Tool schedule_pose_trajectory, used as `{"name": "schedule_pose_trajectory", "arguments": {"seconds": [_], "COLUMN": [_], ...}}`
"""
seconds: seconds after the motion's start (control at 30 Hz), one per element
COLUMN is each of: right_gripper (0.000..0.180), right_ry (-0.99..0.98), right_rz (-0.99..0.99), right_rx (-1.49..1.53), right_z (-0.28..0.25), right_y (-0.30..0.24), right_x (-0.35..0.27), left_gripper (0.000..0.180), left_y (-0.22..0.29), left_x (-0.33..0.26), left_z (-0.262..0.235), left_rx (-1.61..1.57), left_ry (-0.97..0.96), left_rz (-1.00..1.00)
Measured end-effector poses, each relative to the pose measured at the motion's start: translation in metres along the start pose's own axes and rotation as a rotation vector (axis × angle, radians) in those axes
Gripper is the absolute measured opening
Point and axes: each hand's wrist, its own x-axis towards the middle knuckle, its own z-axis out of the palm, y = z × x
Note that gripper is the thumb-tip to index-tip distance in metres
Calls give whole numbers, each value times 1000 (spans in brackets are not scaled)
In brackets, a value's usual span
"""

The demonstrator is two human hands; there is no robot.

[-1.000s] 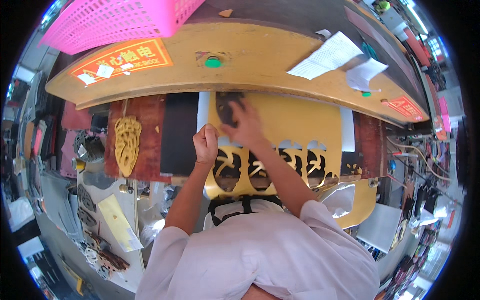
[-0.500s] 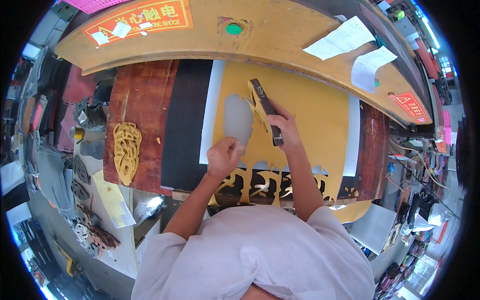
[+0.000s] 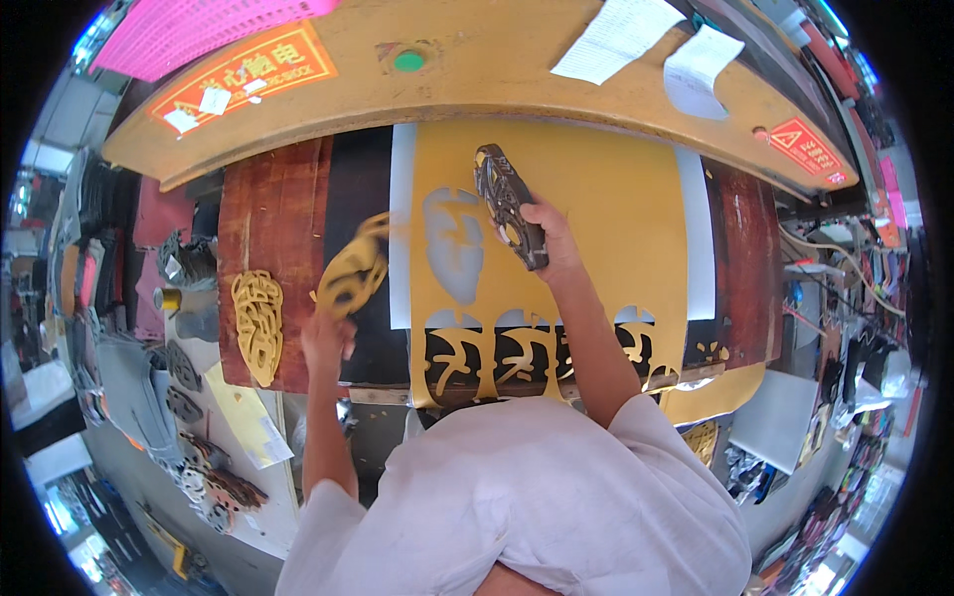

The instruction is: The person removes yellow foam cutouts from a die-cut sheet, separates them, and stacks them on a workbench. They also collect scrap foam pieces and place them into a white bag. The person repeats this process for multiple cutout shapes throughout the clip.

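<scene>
My left hand (image 3: 326,343) is closed on a yellow sole-shaped cutout (image 3: 356,270) with holes in it, blurred by motion, over the dark strip at the left. My right hand (image 3: 555,243) grips a dark sole-shaped cutting die (image 3: 499,189), tilted above a yellow sheet (image 3: 606,219). Beside the die, a sole-shaped hole in the sheet shows a pale layer (image 3: 455,260) beneath. Along its near edge the sheet has more cut openings. A pile of similar yellow cutouts (image 3: 258,323) lies on the red-brown board (image 3: 278,199) at the left.
A wide yellow machine beam (image 3: 477,94) with a green button (image 3: 408,61) spans the far side. Paper slips (image 3: 616,40) hang on it, and a pink basket (image 3: 199,35) rests at its upper left. A side table at the left holds a yellow paper (image 3: 243,417) and dark cut pieces.
My left hand has moved left from the sheet, carrying the yellow cutout away from the die. My right hand has turned the die so its patterned side shows.
</scene>
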Motion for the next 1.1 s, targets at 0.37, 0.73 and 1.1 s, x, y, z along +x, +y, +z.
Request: {"name": "schedule_pose_trajectory", "arguments": {"seconds": [0.37,0.73,1.1], "right_gripper": [54,47,54], "right_ry": [174,383,1058], "right_rz": [-630,-688,-1109], "right_rx": [-1551,-1513,-847], "right_z": [-19,-49,-166], "right_y": [25,-10,-202], "right_x": [-43,-26,58], "left_gripper": [40,10,26], "left_y": [-34,-49,36], "left_x": [-80,-30,161], "left_z": [-26,102,190], "left_rx": [730,776,850], "left_ry": [468,117,296], "left_rz": [24,882,995]}}
